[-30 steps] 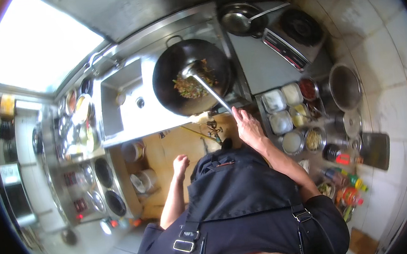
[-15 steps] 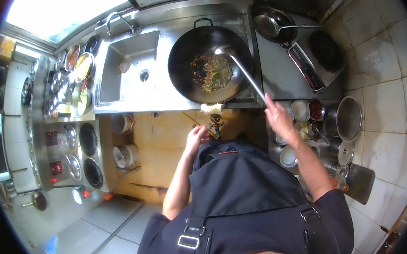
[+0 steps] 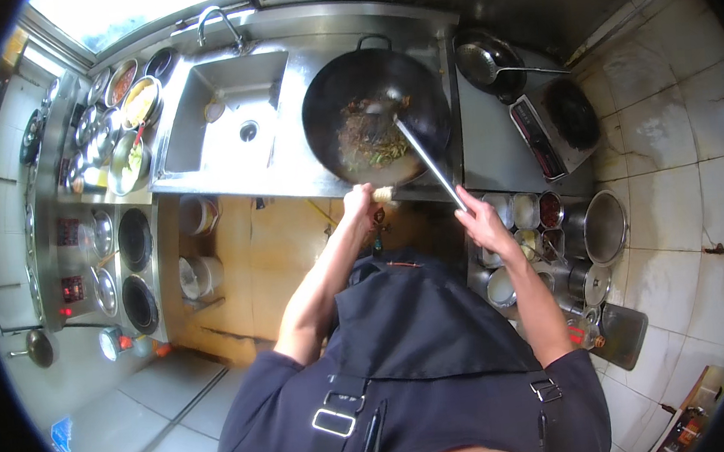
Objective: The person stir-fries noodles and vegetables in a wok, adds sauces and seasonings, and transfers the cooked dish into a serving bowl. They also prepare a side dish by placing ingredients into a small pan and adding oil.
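Observation:
A large black wok (image 3: 325, 126) sits on the steel counter, with chopped brown and green food (image 3: 364, 147) in its bottom. My left hand (image 3: 360, 200) is closed at the wok's near rim, on a pale cloth-wrapped handle (image 3: 383, 194) whose right end sticks out past the fingers. My right hand (image 3: 484, 226) grips the end of a long metal ladle (image 3: 430, 164). The ladle slants forward and left over the wok's right rim. Its bowl is down among the food, partly blended with it from above.
Left of the wok is a steel sink (image 3: 174, 148) with a tap (image 3: 220, 27). Food bowls (image 3: 128, 165) crowd the far left counter. A skimmer (image 3: 495, 68) rests in another pan at right, by a portable cooker (image 3: 544, 141). Seasoning tubs (image 3: 524, 210) stand right of my right hand.
My left hand has moved forward and closed on the wok's wrapped handle. The ladle has moved deeper into the food, with my right hand slightly lower and to the left.

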`<action>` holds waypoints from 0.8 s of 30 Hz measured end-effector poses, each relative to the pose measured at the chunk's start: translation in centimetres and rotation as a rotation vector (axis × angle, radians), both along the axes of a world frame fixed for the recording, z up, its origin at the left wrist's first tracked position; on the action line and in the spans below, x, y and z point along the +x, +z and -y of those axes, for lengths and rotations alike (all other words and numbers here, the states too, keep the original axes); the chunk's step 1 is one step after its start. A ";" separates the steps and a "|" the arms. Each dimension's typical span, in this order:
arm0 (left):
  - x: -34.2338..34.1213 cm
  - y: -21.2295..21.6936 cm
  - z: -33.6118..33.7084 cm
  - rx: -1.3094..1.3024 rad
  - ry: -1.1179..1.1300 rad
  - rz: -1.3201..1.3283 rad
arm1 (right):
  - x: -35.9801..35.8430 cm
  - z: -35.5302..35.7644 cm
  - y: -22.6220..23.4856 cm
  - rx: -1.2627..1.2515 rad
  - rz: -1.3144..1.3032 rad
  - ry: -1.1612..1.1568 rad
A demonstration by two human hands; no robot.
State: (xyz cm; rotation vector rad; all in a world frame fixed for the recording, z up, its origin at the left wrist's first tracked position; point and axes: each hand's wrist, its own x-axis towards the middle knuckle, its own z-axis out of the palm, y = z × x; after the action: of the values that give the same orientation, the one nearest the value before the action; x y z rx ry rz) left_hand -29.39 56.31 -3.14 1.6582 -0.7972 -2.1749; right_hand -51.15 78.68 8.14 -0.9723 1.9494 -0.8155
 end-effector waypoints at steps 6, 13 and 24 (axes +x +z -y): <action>2.2 1.5 1.2 -0.095 -0.012 -0.029 | 4.5 5.6 -4.4 0.003 0.034 -0.225; 2.7 3.1 1.0 -0.040 -0.006 -0.071 | -3.1 -0.2 0.8 0.031 -0.882 0.401; 2.1 0.3 0.4 -0.099 0.097 -0.131 | 1.1 -4.0 5.6 0.112 0.098 0.052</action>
State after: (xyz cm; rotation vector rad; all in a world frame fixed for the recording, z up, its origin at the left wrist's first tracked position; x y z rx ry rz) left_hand -27.32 55.94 -2.81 1.4595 -0.7593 -2.1167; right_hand -50.09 82.66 13.71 -0.8964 1.8576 -0.7045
